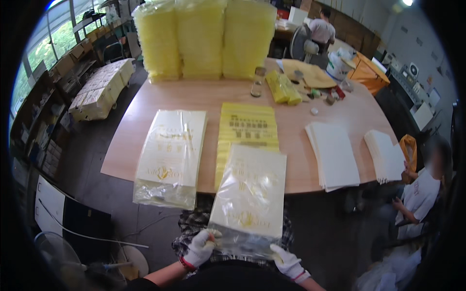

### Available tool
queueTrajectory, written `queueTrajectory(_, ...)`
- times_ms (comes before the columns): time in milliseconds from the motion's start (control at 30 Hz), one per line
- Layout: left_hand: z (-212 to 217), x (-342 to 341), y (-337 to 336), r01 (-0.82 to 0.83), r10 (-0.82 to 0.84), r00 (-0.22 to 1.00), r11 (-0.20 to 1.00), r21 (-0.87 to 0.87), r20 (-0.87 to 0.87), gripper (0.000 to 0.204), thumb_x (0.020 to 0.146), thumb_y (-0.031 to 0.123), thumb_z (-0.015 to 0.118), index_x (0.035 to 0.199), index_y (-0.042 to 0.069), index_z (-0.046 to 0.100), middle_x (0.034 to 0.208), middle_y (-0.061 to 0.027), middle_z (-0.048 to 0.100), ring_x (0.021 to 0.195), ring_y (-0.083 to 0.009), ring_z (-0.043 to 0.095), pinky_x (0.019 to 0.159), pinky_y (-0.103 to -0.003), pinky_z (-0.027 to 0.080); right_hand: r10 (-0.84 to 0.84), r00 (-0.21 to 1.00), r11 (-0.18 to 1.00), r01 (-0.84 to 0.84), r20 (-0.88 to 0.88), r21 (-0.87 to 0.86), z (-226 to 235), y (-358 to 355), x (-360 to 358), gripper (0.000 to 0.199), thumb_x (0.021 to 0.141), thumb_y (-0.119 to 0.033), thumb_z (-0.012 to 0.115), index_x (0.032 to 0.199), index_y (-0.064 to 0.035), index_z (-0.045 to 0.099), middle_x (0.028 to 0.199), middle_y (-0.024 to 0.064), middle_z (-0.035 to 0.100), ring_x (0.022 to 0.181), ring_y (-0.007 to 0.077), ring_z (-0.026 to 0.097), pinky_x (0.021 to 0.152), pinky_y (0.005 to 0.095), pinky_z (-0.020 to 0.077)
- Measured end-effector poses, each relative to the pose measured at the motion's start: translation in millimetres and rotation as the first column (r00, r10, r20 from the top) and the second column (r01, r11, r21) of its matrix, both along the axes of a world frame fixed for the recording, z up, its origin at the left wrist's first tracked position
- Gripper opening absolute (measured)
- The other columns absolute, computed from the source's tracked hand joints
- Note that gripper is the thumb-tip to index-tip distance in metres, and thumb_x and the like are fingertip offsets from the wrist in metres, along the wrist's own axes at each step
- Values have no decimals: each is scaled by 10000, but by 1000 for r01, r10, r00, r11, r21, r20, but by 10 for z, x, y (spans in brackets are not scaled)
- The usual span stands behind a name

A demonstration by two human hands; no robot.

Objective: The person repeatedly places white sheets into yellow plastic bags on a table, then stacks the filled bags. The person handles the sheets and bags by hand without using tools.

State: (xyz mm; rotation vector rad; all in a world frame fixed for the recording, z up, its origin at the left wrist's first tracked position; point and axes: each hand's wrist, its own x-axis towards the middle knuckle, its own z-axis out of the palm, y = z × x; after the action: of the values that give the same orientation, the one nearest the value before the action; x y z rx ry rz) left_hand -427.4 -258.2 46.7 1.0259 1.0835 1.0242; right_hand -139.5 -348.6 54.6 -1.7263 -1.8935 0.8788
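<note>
Both my hands wear white gloves with red cuffs. A clear plastic bag with a cream, gold-printed sheet or packet inside lies over the table's front edge, its loose end hanging toward me. My left hand pinches the bag's near left corner. At the near right corner, my right hand has its fingers closed on the same plastic. Under the bag's far end is a pile of yellow printed bags. To its left lies a stack of similar cream packets in clear bags.
On the wooden table stand tall piles of yellow bags, a glass jar and a yellow bundle. White sheets lie in two stacks, one larger, one smaller. One person sits at right, another farther back.
</note>
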Motion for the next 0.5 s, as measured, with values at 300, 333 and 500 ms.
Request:
queueTrajectory(300, 660, 237, 424, 229, -69, 965, 698, 679, -255, 114, 649, -50, 530, 665, 58, 498, 781, -93, 553, 701, -235, 553, 613, -300, 444, -540, 167, 838, 189, -825, -511, -608, 603, -242, 344, 915, -182, 456, 1220, -23, 440, 1099, 110, 557, 936, 188, 568, 765, 320, 492)
queueTrajectory(333, 736, 112, 456, 178, 16, 969, 647, 742, -246, 136, 654, -61, 545, 706, 51, 488, 803, -94, 546, 707, -255, 555, 603, -303, 450, -505, 145, 863, 112, -851, -493, -471, 752, -424, 351, 913, -167, 457, 1226, -9, 440, 1129, 114, 553, 984, 193, 565, 802, 317, 488)
queueTrajectory(500, 555, -551, 823, -438, 495, 851, 485, 757, 175, 116, 774, 25, 446, 666, 64, 464, 714, -42, 507, 615, -159, 498, 569, -248, 432, -174, 353, 985, 57, -919, -164, -666, 1996, -1050, 282, 892, -102, 470, 1160, -22, 507, 1096, 99, 567, 969, 196, 572, 792, 265, 492)
